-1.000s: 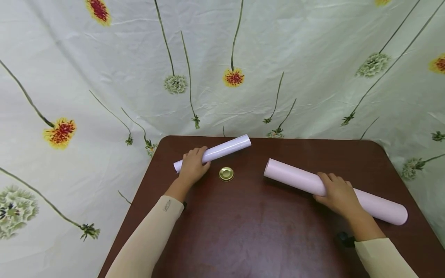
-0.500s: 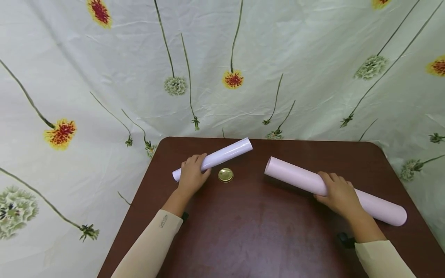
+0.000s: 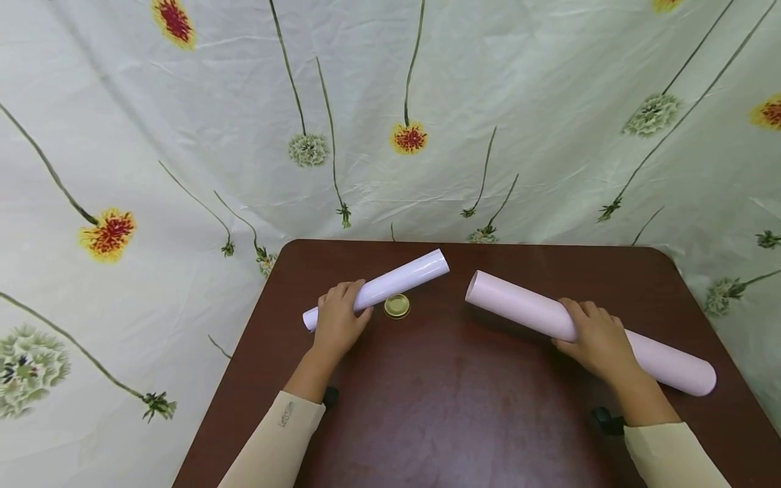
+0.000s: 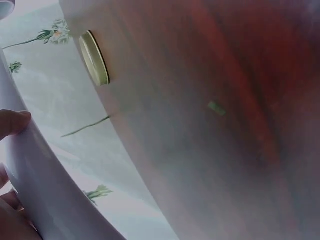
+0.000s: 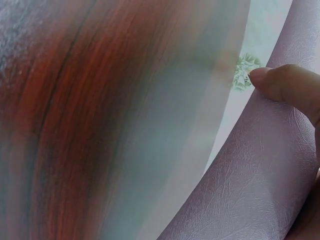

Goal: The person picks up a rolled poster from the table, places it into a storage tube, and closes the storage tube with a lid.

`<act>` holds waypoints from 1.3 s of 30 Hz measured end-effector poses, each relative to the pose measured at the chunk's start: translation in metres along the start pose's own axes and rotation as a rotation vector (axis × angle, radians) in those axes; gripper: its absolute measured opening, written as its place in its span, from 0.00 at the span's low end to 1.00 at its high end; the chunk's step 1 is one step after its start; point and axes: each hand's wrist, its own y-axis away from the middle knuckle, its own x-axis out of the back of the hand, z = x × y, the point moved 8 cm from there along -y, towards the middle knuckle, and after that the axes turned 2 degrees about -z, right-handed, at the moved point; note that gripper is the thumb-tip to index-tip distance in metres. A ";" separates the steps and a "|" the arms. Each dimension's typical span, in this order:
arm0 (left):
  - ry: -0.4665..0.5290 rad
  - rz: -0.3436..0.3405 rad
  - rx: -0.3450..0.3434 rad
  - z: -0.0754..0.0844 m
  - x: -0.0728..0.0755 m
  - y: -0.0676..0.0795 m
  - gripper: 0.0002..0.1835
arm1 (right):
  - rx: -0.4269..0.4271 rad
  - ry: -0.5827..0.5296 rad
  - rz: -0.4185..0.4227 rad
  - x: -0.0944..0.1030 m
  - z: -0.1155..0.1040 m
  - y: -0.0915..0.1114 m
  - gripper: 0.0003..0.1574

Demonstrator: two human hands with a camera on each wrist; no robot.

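My left hand [image 3: 339,321] grips a slim, glossy pale-lavender roll [image 3: 403,278] near its left end. In the left wrist view the thumb and fingertips wrap round that glossy roll [image 4: 55,185]. Its right part slants up and away, overlapping the edge of a small round gold lid [image 3: 397,306] in the head view. My right hand [image 3: 596,341] holds a thicker pale-pink roll [image 3: 518,305] around its middle, with a hollow end facing left. The right wrist view shows the thumb lying across the creased, textured surface of this pink roll [image 5: 250,165].
Both hands are over a dark reddish-brown table [image 3: 439,407] with rounded far corners. Behind it hangs a pale curtain [image 3: 366,81] printed with flowers on long stems. Dark bands sit at both wrists.
My left hand has drawn the slim roll slightly toward me and rightward, so it now overlaps the gold lid's edge in the head view. The right hand and pink roll have barely moved.
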 end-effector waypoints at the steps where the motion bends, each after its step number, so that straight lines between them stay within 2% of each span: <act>1: 0.001 0.003 0.003 0.000 0.000 0.002 0.30 | 0.001 -0.001 0.002 0.000 0.000 0.000 0.47; 9: 0.026 0.014 0.011 0.003 0.002 0.016 0.30 | -0.003 -0.019 -0.002 0.003 -0.002 -0.002 0.48; 17: 0.063 0.002 0.034 0.005 0.002 0.023 0.29 | 0.000 -0.034 -0.004 0.001 -0.008 -0.003 0.48; 28: 0.117 -0.010 0.046 0.008 -0.006 0.026 0.30 | -0.005 -0.033 -0.003 0.002 -0.010 -0.005 0.48; 39: 0.103 -0.031 0.082 0.007 -0.014 0.027 0.30 | -0.009 -0.049 0.001 0.001 -0.011 -0.005 0.49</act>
